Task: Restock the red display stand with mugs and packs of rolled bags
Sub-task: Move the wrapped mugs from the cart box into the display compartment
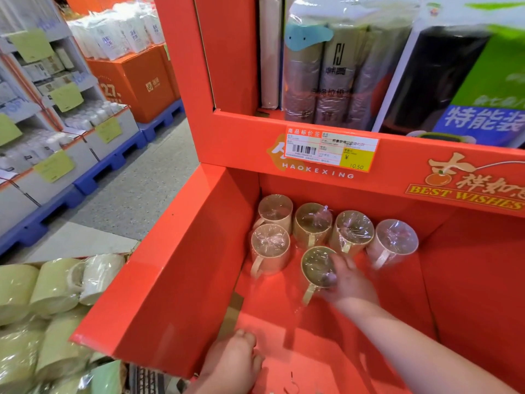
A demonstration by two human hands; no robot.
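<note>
Saw my right hand (348,282) grasping wrapped mug (316,265) inside red display stand (176,265), mug left of palm; left hand (230,362) at stand's front, grip unclear.

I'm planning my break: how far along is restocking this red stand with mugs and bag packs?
Done: five wrapped mugs stand in the lower bin, and packs of rolled bags stand on the upper shelf. In hand: the right hand grips a sixth mug in front of them. Left: bare bin floor remains, and more mugs wait beside the bin.
</note>
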